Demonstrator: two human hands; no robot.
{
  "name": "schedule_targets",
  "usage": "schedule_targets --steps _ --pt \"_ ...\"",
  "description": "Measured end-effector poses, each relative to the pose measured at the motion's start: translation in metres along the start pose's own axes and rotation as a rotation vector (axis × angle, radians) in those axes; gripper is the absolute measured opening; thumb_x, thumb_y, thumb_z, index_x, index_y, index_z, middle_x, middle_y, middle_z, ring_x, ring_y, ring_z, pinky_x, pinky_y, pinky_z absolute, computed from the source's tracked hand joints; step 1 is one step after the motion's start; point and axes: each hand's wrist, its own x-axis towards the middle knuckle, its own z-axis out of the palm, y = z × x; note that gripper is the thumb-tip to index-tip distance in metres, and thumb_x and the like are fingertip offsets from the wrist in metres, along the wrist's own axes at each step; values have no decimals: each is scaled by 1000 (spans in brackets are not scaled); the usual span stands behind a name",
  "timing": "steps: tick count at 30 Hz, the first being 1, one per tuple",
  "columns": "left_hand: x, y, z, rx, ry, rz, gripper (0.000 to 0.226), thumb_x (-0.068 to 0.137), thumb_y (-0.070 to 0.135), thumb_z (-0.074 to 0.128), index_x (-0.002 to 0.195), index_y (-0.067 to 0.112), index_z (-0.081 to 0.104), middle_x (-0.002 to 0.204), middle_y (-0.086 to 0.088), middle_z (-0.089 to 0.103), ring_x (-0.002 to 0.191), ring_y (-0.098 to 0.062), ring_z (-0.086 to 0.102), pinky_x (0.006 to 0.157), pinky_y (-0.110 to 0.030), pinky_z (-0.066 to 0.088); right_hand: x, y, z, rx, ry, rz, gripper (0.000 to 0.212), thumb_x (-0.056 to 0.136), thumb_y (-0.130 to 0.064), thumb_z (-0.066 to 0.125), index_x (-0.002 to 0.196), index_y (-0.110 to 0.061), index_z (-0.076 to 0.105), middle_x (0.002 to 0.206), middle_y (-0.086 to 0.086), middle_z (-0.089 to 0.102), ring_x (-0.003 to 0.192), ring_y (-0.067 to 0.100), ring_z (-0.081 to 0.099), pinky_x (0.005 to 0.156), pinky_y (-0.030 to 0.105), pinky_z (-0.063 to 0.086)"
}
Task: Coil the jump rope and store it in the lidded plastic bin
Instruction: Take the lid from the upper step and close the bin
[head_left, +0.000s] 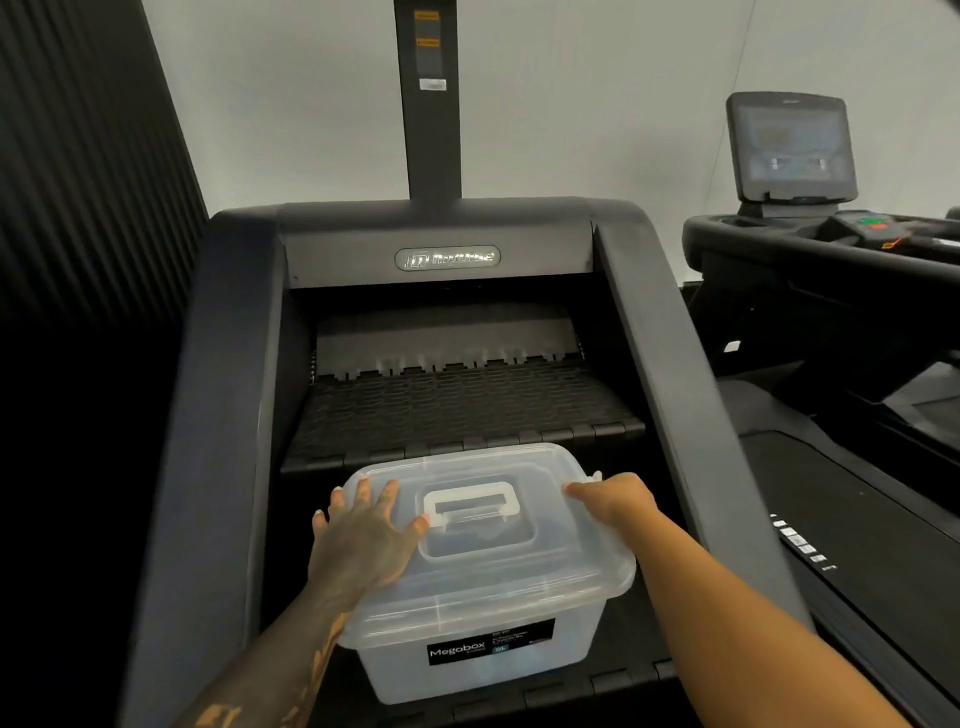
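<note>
While lidded, bin (483, 613) under left fingers (363, 499), beside right fingers (582, 489).

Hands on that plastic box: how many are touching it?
2. The left hand lies flat on the lid, left of its handle. The right hand grips the lid's right edge, by the box's side latch.
</note>
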Motion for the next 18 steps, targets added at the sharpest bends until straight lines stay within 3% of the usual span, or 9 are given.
schedule_targets --steps 7,11,18 --pt "-3 3 -3 -9 -8 -12 80 84 74 22 152 33 11 163 -3 4 147 -33 -2 117 -53 0 -2 -4 9 -240 87 -67 63 90 -50 58 135 -7 48 103 10 63 76 23 56 56 32 41" --pt "-5 5 -6 -9 -9 -18 79 85 73 23 152 32 12 163 -3 4 147 -32 -4 117 -52 -1 -1 -5 12 -331 150 -105 45 92 -47 57 115 -8 57 76 4 55 61 19 52 52 31 42" --pt "-7 5 -8 -11 -19 -30 79 85 72 25 152 31 11 163 -4 3 147 -32 -6 118 -51 -3 -3 -7 17 -398 209 -157 41 95 -44 53 112 -8 57 74 4 55 62 19 54 52 32 42"
